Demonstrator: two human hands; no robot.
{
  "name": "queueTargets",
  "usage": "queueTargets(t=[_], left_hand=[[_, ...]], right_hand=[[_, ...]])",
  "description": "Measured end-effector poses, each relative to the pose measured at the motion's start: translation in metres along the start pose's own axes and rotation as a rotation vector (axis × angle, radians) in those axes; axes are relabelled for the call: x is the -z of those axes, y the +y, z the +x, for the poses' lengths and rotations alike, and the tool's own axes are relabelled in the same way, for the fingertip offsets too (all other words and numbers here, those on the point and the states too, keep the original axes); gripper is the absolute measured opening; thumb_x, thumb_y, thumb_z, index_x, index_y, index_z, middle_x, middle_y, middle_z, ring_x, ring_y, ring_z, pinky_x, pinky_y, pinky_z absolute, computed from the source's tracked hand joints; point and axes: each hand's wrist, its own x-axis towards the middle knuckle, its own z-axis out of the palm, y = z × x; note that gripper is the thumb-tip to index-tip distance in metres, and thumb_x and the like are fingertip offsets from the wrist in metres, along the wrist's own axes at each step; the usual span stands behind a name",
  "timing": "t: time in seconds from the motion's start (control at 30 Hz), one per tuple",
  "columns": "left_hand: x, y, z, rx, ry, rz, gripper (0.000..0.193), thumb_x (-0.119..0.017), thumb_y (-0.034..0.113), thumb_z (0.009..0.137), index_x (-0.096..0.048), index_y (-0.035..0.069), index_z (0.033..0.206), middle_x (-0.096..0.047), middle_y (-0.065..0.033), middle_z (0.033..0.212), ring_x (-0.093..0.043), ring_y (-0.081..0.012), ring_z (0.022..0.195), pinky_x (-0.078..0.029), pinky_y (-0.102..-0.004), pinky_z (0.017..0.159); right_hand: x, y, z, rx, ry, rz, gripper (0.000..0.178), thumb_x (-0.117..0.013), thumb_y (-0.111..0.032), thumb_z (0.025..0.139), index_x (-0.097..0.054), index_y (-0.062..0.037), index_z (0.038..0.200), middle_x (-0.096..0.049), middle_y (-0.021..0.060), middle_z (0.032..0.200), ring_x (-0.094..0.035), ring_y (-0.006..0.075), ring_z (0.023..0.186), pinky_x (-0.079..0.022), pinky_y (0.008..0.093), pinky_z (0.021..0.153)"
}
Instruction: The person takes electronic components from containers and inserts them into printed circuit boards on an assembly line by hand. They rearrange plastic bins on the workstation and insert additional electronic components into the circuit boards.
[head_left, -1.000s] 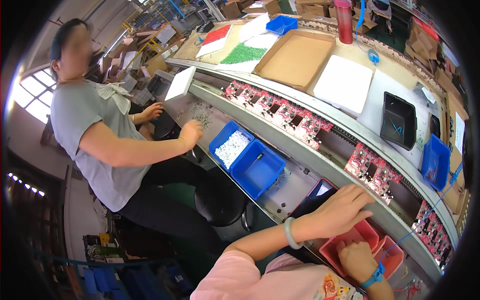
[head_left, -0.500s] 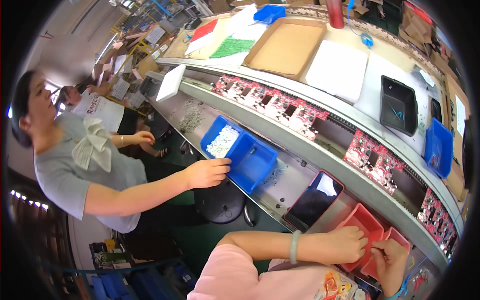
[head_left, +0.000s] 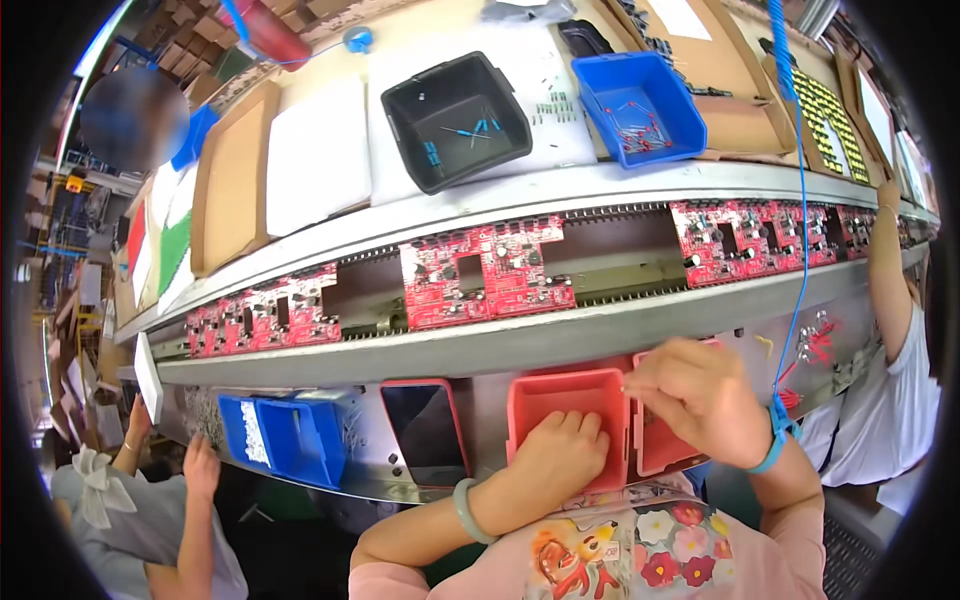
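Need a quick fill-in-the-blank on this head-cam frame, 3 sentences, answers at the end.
1. The left hand reaches into a small bin whose colour is ____.
2. Just left of that bin lies a dark-screened ____ in a red case.
3. On the white top shelf, the black tray stands to the ____ of the blue tray.

Missing words: red; phone; left

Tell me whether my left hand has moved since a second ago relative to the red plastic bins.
Yes. The left hand went from above the red plastic bins down into one.
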Motion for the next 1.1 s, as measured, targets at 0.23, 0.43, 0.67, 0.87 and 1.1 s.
queueTargets(t=[0.23, 0.43, 0.67, 0.87, 1.1], left_hand=[[0.023, -0.005, -0.004, 0.108, 0.009, 0.09, 0.009, -0.067, 0.015, 0.077, -0.065, 0.01, 0.084, -0.056, -0.0036, 0.081, -0.059, -0.0195, 0.077, -0.047, -0.0311, 0.066], [0.007, -0.005, -0.006, 0.132, -0.11, 0.057, 0.009, -0.066, 0.013, 0.074, -0.064, 0.008, 0.081, -0.058, -0.0058, 0.08, -0.063, -0.0213, 0.076, -0.05, -0.0311, 0.062], [0.007, -0.01, -0.004, 0.086, -0.083, 0.01, 0.005, -0.067, 0.012, 0.075, -0.065, 0.007, 0.074, -0.062, -0.0082, 0.081, -0.063, -0.0218, 0.076, -0.05, -0.0323, 0.065], [0.02, -0.019, 0.0, -0.007, -0.001, -0.129, 0.008, -0.066, 0.012, 0.076, -0.066, 0.004, 0.076, -0.062, -0.0116, 0.09, -0.062, -0.0236, 0.084, -0.049, -0.0328, 0.071], [0.018, -0.025, 0.0, -0.132, 0.173, -0.53, 0.024, -0.066, 0.01, 0.076, -0.071, -0.003, 0.096, -0.061, -0.0119, 0.099, -0.062, -0.0256, 0.088, -0.053, -0.0351, 0.078]], right_hand=[[-0.007, 0.018, 0.045, 0.061, -0.014, -0.046, 0.015, -0.076, 0.004, 0.083, -0.07, -0.0014, 0.095, -0.068, 0.0116, 0.088, -0.069, 0.0318, 0.08, -0.055, 0.0391, 0.067], [-0.04, 0.022, 0.086, 0.167, 0.046, -0.068, 0.036, -0.074, 0.004, 0.082, -0.062, -0.0035, 0.115, -0.067, 0.0097, 0.087, -0.065, 0.032, 0.082, -0.053, 0.0415, 0.069], [-0.063, 0.03, 0.116, 0.289, -0.015, -0.133, 0.041, -0.074, 0.006, 0.079, -0.062, -0.0051, 0.117, -0.066, 0.0068, 0.085, -0.06, 0.0282, 0.088, -0.049, 0.0419, 0.077], [-0.07, 0.028, 0.126, 0.24, -0.096, -0.226, 0.034, -0.075, 0.005, 0.078, -0.061, -0.0048, 0.107, -0.066, 0.0073, 0.084, -0.061, 0.0289, 0.086, -0.047, 0.0414, 0.078], [-0.069, 0.02, 0.128, 0.294, -0.094, -0.317, 0.03, -0.076, 0.003, 0.077, -0.06, -0.0052, 0.102, -0.065, 0.0083, 0.083, -0.06, 0.0301, 0.084, -0.047, 0.0422, 0.077]])
